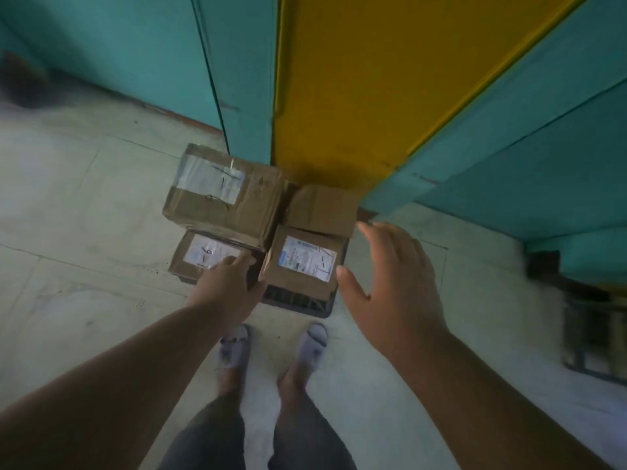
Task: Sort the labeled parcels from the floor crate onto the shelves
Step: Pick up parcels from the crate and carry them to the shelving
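Several brown cardboard parcels are piled in a dark floor crate (298,301) in front of my feet. The largest parcel (237,212) lies on top at the left with a white label. Under it sits a small parcel (200,257) marked with a handwritten number. A small labeled parcel (302,266) lies at the front right, and a plain one (322,208) behind it. My left hand (227,286) reaches between the two front parcels, fingers touching the left one. My right hand (390,276) hovers open, fingers spread, just right of the front right parcel.
Teal (509,137) and yellow (339,96) painted shelf units rise directly behind the crate. A second dark crate (590,334) stands on the floor at the right. Pale tiled floor (84,232) stretches to the left. My feet in grey slippers (271,347) stand just before the crate.
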`<state>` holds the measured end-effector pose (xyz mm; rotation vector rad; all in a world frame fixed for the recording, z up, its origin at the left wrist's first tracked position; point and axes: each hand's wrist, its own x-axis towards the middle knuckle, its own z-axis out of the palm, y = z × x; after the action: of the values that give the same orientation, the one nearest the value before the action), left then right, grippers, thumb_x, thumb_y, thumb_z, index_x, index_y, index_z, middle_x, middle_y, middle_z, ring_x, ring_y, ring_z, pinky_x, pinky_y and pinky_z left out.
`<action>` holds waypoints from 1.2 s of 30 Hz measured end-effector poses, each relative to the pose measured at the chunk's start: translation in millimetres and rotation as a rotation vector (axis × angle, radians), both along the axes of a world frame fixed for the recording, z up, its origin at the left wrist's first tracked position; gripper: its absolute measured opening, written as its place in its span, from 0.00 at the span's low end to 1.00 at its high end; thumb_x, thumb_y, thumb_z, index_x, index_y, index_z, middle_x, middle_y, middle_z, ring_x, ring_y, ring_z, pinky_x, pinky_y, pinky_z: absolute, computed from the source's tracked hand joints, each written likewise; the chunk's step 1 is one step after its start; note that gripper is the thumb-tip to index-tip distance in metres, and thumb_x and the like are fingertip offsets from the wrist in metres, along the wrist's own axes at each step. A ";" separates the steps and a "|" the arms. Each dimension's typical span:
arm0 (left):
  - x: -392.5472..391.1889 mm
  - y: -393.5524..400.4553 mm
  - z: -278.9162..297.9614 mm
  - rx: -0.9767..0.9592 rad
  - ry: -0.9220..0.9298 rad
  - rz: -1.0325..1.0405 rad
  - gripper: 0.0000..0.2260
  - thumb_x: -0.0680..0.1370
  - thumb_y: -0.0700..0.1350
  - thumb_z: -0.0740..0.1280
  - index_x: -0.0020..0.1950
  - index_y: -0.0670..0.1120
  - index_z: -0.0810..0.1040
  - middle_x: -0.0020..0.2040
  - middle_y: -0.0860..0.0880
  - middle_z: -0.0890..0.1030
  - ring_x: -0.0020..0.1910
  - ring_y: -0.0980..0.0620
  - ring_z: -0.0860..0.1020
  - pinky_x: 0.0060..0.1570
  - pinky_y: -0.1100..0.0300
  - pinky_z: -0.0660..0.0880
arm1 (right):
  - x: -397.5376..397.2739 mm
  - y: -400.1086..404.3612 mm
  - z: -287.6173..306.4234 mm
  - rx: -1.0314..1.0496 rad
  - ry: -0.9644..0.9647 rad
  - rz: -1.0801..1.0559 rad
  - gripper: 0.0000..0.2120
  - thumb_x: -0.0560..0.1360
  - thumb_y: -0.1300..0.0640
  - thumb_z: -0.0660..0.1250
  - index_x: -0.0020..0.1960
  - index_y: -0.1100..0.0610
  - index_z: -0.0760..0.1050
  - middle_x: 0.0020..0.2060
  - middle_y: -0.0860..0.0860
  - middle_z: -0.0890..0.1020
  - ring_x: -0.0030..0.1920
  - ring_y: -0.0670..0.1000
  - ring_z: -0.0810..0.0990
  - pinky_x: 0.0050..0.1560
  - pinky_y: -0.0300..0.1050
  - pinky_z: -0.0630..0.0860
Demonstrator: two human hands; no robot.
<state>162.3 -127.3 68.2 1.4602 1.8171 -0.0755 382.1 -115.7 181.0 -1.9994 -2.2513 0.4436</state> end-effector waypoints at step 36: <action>64.1 -29.4 190.8 0.062 -0.896 0.354 0.18 0.79 0.40 0.67 0.57 0.63 0.73 0.53 0.50 0.84 0.51 0.49 0.84 0.50 0.45 0.81 | 46.2 -92.2 107.7 -0.292 0.737 -0.589 0.17 0.77 0.51 0.71 0.57 0.47 0.64 0.54 0.47 0.81 0.46 0.49 0.86 0.40 0.49 0.85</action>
<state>226.4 -156.7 258.9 0.9392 1.2823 0.7060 428.3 -207.9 288.7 -2.0163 -1.1615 1.2225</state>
